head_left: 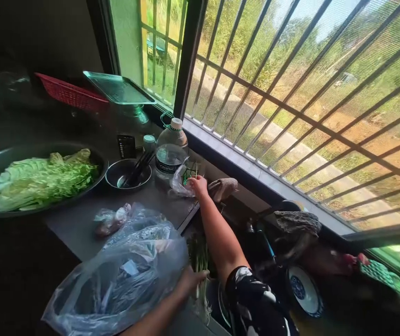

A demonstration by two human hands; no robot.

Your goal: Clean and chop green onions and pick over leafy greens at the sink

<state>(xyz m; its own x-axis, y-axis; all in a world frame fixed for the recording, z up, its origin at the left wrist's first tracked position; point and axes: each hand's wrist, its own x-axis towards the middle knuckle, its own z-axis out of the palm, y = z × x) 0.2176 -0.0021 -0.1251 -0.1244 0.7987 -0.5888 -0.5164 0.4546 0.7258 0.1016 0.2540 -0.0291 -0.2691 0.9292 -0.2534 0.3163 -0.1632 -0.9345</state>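
My left hand [189, 281] is closed on a bunch of spring onions [197, 254] at the counter's near edge, its thumb over the stalks; the other fingers are partly hidden. A large clear plastic bag [126, 275] lies against that hand's left side. My right hand [199, 185] is stretched out toward the window, its fingers pinched at a small clear plastic bag [179, 181] with thin green stalks in it. Just behind this small bag stands a big water bottle [172, 149] with a white cap.
Leafy cabbage [42, 179] fills a wide basin [98, 179] at the left. A small dark bowl [116, 184], a bagged reddish bundle [114, 219], a tray [119, 88] and a red basket [70, 95] stand around. Rags [298, 221] and a patterned bowl [305, 290] are at right, below the barred window.
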